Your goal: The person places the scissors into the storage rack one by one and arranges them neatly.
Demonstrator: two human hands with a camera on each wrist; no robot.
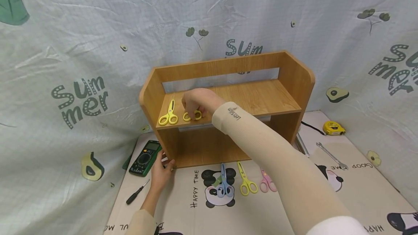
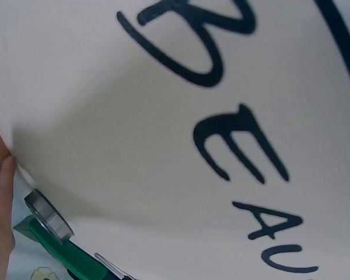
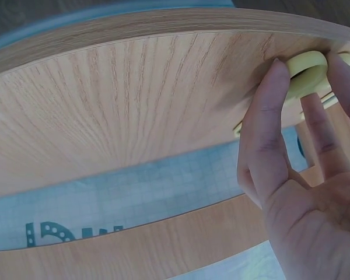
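On the upper board of a wooden shelf (image 1: 254, 95), my right hand (image 1: 200, 101) holds yellow scissors by the handle loops (image 3: 309, 59), fingers and thumb around a loop. The blades are mostly hidden by the hand in the head view. A second pair of yellow scissors (image 1: 171, 112) lies to the left on that board, blades toward the back. Down at the shelf's lower left front corner, my left hand (image 1: 160, 173) grips the side panel's edge, thumb in front. In the left wrist view, only part of the left hand (image 2: 0, 219) shows, against the wood.
Before the shelf lie blue scissors (image 1: 224, 182), yellow scissors (image 1: 245, 181) and pink scissors (image 1: 267, 182). A multimeter (image 1: 143, 159) and a screwdriver (image 1: 136, 193) are at left. A wrench (image 1: 331, 155) and tape measure (image 1: 334, 128) lie at right. Printed cloth hangs behind.
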